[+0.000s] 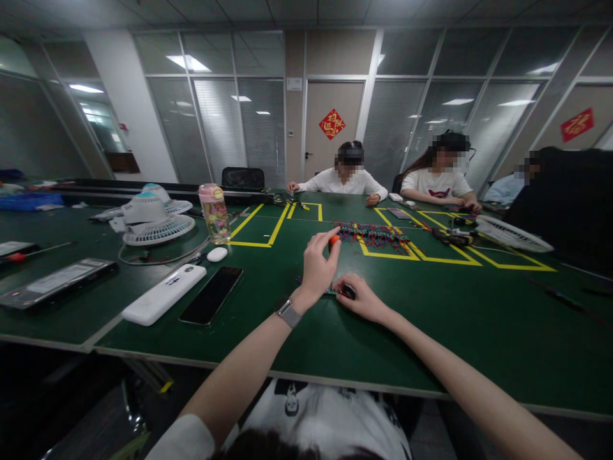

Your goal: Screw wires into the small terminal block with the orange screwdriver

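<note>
My left hand point(320, 259), with a grey-banded watch on the wrist, is pinched around a small orange-ended tool point(334, 241). Only the orange end shows; the rest is hidden by my fingers. Just below and to the right, my right hand point(361, 297) rests on the table with its fingers closed on a small green circuit board point(329, 292). A black part point(348, 292) lies under those fingers, and short red wires show beside it. Beyond both hands is a bundle of red and blue wired boards point(378, 236) on the green table point(268, 306).
Left of my arm lie a black phone point(211, 295), a white power bank point(164, 294), a white oval case point(217, 254) and a hard drive point(57, 281). A drink bottle point(215, 214) stands near white fans point(158, 220). Several people sit opposite. Yellow tape point(272, 233) marks the table.
</note>
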### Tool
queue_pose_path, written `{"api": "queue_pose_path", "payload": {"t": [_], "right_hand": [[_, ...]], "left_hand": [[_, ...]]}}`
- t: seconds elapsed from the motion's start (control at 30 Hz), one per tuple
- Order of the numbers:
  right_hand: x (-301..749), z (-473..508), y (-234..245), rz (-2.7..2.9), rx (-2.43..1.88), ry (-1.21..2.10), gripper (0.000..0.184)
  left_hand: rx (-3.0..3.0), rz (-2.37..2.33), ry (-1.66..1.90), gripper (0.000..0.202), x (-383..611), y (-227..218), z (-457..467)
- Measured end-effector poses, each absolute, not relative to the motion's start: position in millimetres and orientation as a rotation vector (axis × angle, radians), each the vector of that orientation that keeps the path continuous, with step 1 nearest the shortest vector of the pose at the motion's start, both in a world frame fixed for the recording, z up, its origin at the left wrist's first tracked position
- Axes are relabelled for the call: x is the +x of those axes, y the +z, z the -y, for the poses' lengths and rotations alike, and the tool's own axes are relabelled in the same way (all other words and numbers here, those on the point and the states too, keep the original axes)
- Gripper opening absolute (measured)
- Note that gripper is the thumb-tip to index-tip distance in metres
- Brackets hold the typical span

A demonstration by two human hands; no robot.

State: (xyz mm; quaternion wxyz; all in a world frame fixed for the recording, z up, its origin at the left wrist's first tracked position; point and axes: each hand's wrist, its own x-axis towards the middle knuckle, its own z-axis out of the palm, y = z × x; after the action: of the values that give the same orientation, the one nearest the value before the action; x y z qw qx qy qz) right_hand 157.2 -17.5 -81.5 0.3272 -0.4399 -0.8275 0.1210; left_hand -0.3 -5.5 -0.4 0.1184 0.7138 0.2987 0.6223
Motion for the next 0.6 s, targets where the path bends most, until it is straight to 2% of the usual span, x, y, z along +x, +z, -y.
{"api": "queue_pose_path", "payload": {"t": [0.13,0.33,0.5,0.6], "right_hand": [[157.4,16.8,-82.7,2.156,-1.155,0.313,0.015],[157.7,16.3,-82.8,2.164,-1.154,0.322,0.016],[157.3,17.3,-81.8,2.161,-1.154,0.312,0.014],[157.4,17.2,-82.0,2.161,-1.148,0.309,0.015]], "left_hand": [[2.104,-0.954,1.855,0.022,-0.7,0.3,8.0],[2.106,-0.822,1.795,0.03,-1.3,0.4,7.5],[2.086,-0.948,1.875,0.02,-0.7,0.7,8.1],[2.076,-0.943,1.856,0.021,-0.8,1.0,8.6]]}}
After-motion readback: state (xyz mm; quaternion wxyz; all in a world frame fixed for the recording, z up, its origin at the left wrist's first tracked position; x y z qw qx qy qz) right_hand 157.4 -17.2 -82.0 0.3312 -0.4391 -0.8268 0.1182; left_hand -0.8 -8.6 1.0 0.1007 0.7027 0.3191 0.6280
